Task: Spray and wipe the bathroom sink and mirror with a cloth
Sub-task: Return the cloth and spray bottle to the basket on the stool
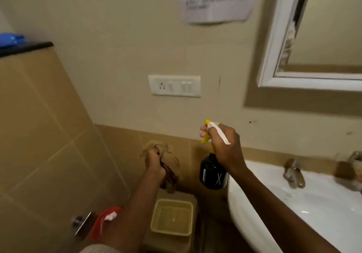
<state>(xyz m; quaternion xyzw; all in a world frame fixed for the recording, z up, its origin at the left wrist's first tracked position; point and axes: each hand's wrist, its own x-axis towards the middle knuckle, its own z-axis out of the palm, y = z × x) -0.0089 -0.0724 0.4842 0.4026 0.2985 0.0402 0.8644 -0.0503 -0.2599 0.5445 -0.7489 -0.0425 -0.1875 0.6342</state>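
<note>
My right hand [223,145] grips the neck of a dark spray bottle [212,171] with a yellow trigger head, held upright in the air just left of the white sink [305,211]. My left hand [155,166] is closed around a bunched brown cloth [169,160], left of the bottle and above the floor. The mirror [331,23] in its white frame hangs at the upper right, well above both hands. A metal tap [293,173] stands on the back of the sink.
A beige open bin [172,216] sits on the floor below the cloth. A red object [104,221] and a metal fitting [82,223] are at the lower left. A switch plate [174,86] and a paper notice [215,0] are on the wall. A tiled ledge [25,47] stands left.
</note>
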